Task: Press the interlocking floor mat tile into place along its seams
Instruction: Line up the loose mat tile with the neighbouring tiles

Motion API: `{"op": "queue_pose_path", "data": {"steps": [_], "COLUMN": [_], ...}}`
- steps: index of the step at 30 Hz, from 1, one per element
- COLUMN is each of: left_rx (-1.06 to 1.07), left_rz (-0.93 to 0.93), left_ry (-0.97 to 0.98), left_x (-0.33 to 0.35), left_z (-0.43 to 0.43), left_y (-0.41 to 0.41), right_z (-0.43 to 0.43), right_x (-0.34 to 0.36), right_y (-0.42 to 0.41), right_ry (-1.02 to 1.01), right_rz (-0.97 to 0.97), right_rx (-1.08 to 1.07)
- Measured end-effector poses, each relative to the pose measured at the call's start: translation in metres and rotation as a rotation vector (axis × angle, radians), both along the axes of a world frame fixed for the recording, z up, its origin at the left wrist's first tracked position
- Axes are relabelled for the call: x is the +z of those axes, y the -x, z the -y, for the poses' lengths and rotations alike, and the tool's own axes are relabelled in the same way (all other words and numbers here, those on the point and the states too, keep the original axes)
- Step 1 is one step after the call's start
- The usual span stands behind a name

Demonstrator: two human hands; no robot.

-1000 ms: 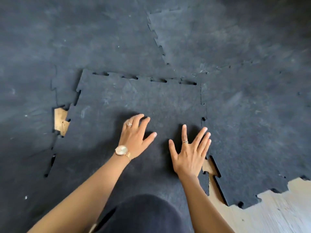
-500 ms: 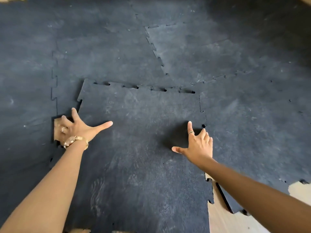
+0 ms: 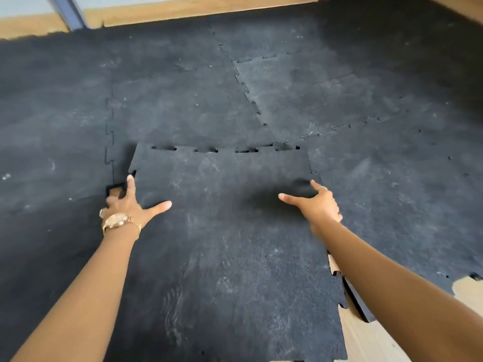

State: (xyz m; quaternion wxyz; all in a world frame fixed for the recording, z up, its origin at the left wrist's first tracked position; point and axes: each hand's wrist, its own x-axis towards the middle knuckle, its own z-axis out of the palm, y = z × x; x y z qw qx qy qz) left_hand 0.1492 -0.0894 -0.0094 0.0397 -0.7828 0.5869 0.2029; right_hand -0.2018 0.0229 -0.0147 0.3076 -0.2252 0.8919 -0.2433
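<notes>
A dark interlocking mat tile (image 3: pixel 224 231) lies in front of me, its toothed far edge resting slightly over the neighbouring mats with small gaps along that seam (image 3: pixel 224 148). My left hand (image 3: pixel 130 202), with a watch on the wrist, rests spread on the tile's left seam, fingers at a gap there. My right hand (image 3: pixel 317 202) rests on the tile's right seam with the thumb out towards the middle and the other fingers partly curled. Neither hand holds anything.
Laid dark mats (image 3: pixel 183 100) cover the floor to the left, far side and right. Bare wooden floor (image 3: pixel 371 340) shows at the lower right beside the tile's toothed edge. A wooden skirting and wall (image 3: pixel 183 9) run along the far side.
Both hands moved from the tile's middle out to its left and right seams. The camera has tilted up, showing more floor and the far wall.
</notes>
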Motion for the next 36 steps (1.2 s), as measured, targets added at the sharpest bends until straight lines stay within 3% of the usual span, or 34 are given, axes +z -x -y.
{"op": "queue_pose_path", "data": {"steps": [5,12,20,24,29,36], "left_rx": [0.168,0.191,0.118,0.137,0.150,0.131], "left_rz": [0.001,-0.113,-0.090,-0.096,-0.116,-0.166], "left_ry": [-0.094,-0.141,0.086,-0.116,-0.097,-0.037], "left_x": [-0.019,-0.010,0.012,-0.004,-0.016,-0.031], "left_z": [-0.054,-0.056,-0.060,-0.069,-0.067,-0.061], "left_y": [-0.022,-0.028,-0.058,-0.064,-0.064,-0.070], "right_z": [0.016,0.022,0.033,0.036,0.043,0.048], "right_x": [-0.007,-0.020,-0.010,-0.020,-0.016,-0.015], "right_y": [0.001,0.005,-0.004,-0.016,-0.013,-0.007], "right_ry": [0.124,0.108,0.179,0.078,0.141,0.165], "right_rz": [-0.040,0.021,0.006,-0.027,0.078,0.056], "right_rx": [0.021,0.005,0.063,0.154,-0.016,-0.042]}}
